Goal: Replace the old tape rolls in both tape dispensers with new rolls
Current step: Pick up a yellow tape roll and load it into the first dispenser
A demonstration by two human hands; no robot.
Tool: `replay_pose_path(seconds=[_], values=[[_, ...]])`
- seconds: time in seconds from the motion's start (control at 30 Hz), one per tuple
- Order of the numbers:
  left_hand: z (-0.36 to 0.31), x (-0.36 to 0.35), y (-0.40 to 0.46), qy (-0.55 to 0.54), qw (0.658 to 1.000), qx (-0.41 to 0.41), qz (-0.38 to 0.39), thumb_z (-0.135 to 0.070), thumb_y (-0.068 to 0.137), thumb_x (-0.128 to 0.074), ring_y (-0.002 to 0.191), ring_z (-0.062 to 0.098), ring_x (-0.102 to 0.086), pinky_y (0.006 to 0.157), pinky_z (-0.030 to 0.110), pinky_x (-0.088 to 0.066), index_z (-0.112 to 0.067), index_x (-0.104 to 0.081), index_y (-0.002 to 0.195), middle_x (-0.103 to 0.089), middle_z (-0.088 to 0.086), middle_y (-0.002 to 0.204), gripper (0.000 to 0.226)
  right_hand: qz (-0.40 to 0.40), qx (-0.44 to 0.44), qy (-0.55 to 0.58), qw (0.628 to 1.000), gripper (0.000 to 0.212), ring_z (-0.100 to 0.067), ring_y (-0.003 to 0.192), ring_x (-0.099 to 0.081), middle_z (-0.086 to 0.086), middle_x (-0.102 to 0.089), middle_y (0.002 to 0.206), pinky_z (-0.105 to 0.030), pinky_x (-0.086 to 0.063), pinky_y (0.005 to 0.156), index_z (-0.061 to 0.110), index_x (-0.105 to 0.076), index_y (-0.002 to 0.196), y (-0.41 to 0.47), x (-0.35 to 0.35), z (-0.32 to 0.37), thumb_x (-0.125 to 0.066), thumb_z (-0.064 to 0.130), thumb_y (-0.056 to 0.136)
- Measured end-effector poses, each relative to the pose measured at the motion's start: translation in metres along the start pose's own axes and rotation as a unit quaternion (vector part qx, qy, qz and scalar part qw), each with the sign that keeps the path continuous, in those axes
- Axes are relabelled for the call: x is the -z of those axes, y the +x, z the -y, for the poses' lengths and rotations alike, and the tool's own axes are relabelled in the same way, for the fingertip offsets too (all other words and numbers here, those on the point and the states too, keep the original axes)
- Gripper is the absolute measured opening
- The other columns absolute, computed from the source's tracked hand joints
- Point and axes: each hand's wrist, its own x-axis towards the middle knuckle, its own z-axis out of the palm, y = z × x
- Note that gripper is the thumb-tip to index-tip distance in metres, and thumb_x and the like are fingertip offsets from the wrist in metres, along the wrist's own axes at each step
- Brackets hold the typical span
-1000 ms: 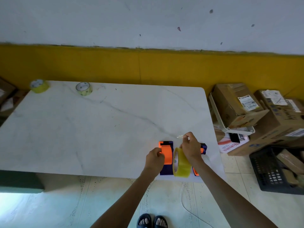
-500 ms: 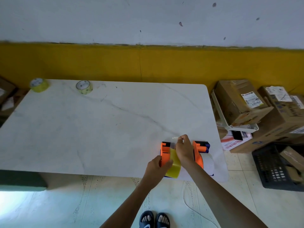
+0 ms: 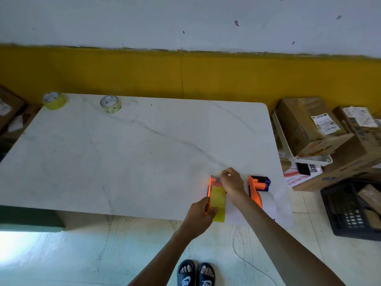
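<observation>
Yellow tape roll (image 3: 219, 203) now seated flat in near orange dispenser (image 3: 210, 188) at tabletop (image 3: 134, 157) front edge, no longer upright as 1 s ago. Left hand (image 3: 201, 215) grips dispenser handle; right hand (image 3: 232, 181) pinches tape end at dispenser head. 2nd dispenser (image 3: 256, 187) just right.

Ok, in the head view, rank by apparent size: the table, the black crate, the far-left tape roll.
1. table
2. black crate, partly cut off by the frame edge
3. far-left tape roll, farthest away, so it looks smaller
</observation>
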Motion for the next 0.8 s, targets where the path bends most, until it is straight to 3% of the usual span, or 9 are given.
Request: replay_pose_path(seconds=[0.13, 0.23, 0.37, 0.47, 0.6, 0.7, 0.8], values=[[-0.001, -0.001, -0.002, 0.007, 1.0, -0.009, -0.004, -0.027, 0.094, -0.049, 0.075, 0.027, -0.057, 0.071, 0.043, -0.048, -0.008, -0.058, 0.106, -0.065, 0.014, 0.088, 0.024, 0.035, -0.014, 0.005, 0.999, 0.023, -0.016, 0.071, -0.055, -0.003, -0.062, 0.08, -0.033, -0.049, 0.066, 0.018, -0.062, 0.077, 0.008, 0.014, -0.001, -0.045, 0.016, 0.092], [-0.003, -0.003, -0.003, 0.009, 1.0, -0.001, -0.019, -0.031, 0.092, -0.045, 0.081, 0.027, -0.061, 0.076, 0.048, -0.052, -0.013, -0.057, 0.108, -0.066, 0.01, 0.091, 0.027, 0.05, -0.043, 0.04, 0.997, 0.023, -0.022, 0.08, -0.062, -0.005, -0.064, 0.078, -0.041, -0.057, 0.074, 0.016, -0.063, 0.08, 0.009, 0.019, -0.008, -0.045, 0.017, 0.094], [-0.007, 0.0, -0.004, 0.052, 0.998, 0.017, -0.027, -0.057, 0.076, -0.058, 0.083, 0.015, -0.064, 0.069, 0.032, -0.051, -0.029, -0.049, 0.117, -0.068, -0.005, 0.093, 0.051, 0.036, -0.051, 0.071, 0.996, 0.023, -0.022, 0.077, -0.061, -0.008, -0.062, 0.078, -0.039, -0.059, 0.064, 0.013, -0.062, 0.081, 0.004, 0.018, -0.014, -0.045, 0.015, 0.096], [-0.006, 0.0, -0.003, 0.092, 0.995, 0.017, -0.026, -0.05, 0.067, -0.068, 0.084, 0.013, -0.064, 0.071, 0.03, -0.054, -0.029, -0.047, 0.116, -0.066, -0.007, 0.097, 0.057, 0.028, -0.047, 0.083, 0.995, 0.024, -0.023, 0.079, -0.062, -0.007, -0.063, 0.077, -0.038, -0.059, 0.061, 0.013, -0.062, 0.079, 0.001, 0.016, -0.013, -0.046, 0.014, 0.097], [-0.007, 0.0, -0.002, 0.119, 0.992, 0.03, -0.019, -0.039, 0.069, -0.066, 0.082, 0.019, -0.065, 0.072, 0.034, -0.057, -0.024, -0.048, 0.115, -0.068, -0.003, 0.097, 0.052, 0.036, -0.022, 0.034, 0.999, 0.021, -0.025, 0.082, -0.063, -0.007, -0.064, 0.079, -0.047, -0.061, 0.075, 0.011, -0.067, 0.082, 0.004, 0.016, -0.016, -0.05, 0.015, 0.093], [-0.008, 0.003, -0.002, 0.121, 0.992, 0.043, -0.013, -0.037, 0.066, -0.065, 0.08, 0.022, -0.067, 0.07, 0.037, -0.057, -0.023, -0.049, 0.114, -0.07, 0.0, 0.092, 0.052, 0.044, 0.053, -0.043, 0.997, 0.018, -0.024, 0.073, -0.056, -0.01, -0.06, 0.072, -0.04, -0.055, 0.069, -0.004, -0.067, 0.083, 0.006, 0.023, -0.019, -0.055, 0.008, 0.089], [-0.008, 0.004, -0.004, 0.123, 0.991, 0.049, -0.019, -0.038, 0.064, -0.065, 0.08, 0.023, -0.067, 0.071, 0.038, -0.057, -0.024, -0.049, 0.114, -0.07, -0.001, 0.092, 0.054, 0.089, 0.092, -0.151, 0.98, 0.01, -0.017, 0.062, -0.056, 0.0, -0.06, 0.061, -0.024, -0.045, 0.054, 0.002, -0.071, 0.082, 0.007, 0.028, -0.023, -0.064, 0.009, 0.085]])
